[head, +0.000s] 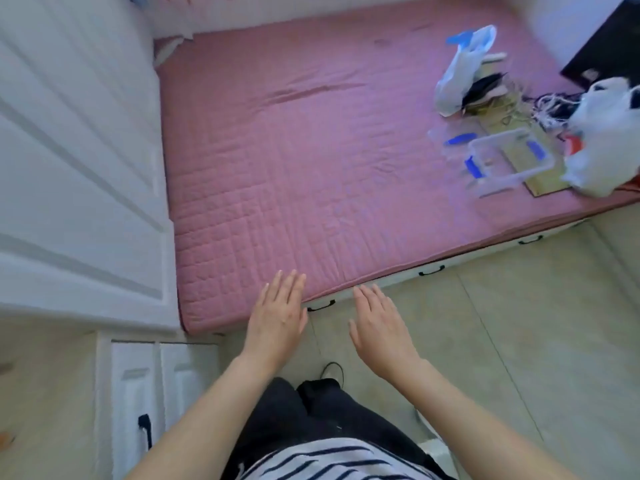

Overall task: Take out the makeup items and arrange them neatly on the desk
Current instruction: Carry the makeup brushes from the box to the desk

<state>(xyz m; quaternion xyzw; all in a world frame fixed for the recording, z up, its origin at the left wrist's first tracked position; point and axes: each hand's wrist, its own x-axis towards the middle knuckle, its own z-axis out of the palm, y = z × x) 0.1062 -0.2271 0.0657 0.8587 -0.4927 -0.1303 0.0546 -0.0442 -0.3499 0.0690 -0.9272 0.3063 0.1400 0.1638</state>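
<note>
While both the left hand point(277, 315) and right hand point(381, 327) hover flat, fingers straight and together, holding nothing, they point toward the pink bed point(294, 140).

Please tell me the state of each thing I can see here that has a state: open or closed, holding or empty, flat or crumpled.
left hand: open, fingers straight, holds nothing
right hand: open, fingers straight, holds nothing
clear storage box: on the bed, blue latches undone; contents unclear
white plastic bag: crumpled, on the bed's right edge
pink quilted cover: spread flat, a few creases
bed drawers: closed
white cabinet doors: closed
</note>
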